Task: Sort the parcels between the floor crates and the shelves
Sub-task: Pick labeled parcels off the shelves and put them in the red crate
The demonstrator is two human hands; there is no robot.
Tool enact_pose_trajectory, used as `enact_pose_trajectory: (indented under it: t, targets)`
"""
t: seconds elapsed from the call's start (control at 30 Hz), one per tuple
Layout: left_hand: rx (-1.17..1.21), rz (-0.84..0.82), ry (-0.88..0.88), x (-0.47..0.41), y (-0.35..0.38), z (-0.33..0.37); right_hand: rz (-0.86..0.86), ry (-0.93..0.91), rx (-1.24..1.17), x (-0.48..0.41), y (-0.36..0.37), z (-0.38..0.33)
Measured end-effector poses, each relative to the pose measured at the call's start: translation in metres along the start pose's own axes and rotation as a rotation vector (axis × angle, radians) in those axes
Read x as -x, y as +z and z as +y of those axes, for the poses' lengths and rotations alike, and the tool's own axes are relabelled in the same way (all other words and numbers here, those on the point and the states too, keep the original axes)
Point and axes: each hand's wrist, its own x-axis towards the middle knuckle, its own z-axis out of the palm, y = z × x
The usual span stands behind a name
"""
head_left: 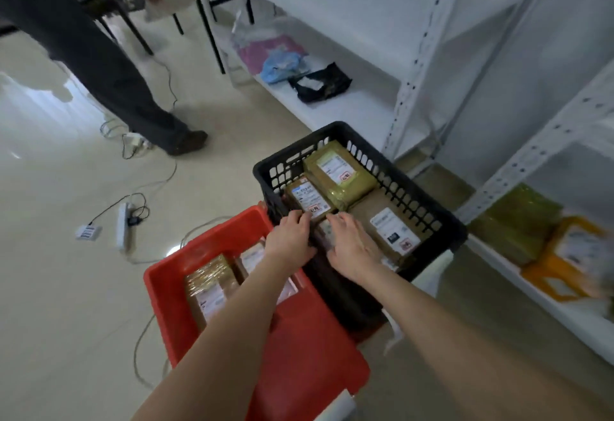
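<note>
While the red crate [156,279] is sitting nearest, the left hand [292,239] and right hand [354,249] are reaching into the black crate [263,168], flanking a small parcel [324,232], fingers [300,218] half-curled; can't tell if they're gripping yet. Guessing it's needing a clean lift toward the shelf [352,111].
</note>
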Motion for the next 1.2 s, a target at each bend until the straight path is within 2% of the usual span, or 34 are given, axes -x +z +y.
enact_pose_trajectory:
  t: [0.3, 0.57, 0.77, 0.93, 1.03, 1.13, 1.2]
  targets:
    - [-0.071, -0.021, 0.421, 0.035, -0.020, 0.271, 0.236, 0.321, -0.029, 0.164, -0.105, 0.189]
    - [-0.211, -0.026, 0.756, 0.151, 0.008, 0.527, 0.397, 0.637, -0.051, 0.385, -0.161, 0.359]
    - [-0.229, 0.020, 0.985, 0.238, 0.036, 0.683, 0.507, 0.821, -0.071, 0.527, -0.199, 0.455]
    - [-0.115, 0.026, 1.105, 0.279, 0.034, 0.776, 0.607, 0.907, -0.114, 0.599, -0.232, 0.515]
    - [-0.038, 0.103, 1.146, 0.288, 0.032, 0.824, 0.650, 0.943, -0.128, 0.618, -0.247, 0.550]
    - [0.060, 0.175, 1.135, 0.285, 0.033, 0.869, 0.643, 0.941, -0.100, 0.620, -0.266, 0.589]
    - [0.166, 0.150, 1.078, 0.274, 0.034, 0.898, 0.658, 0.919, -0.151, 0.611, -0.280, 0.616]
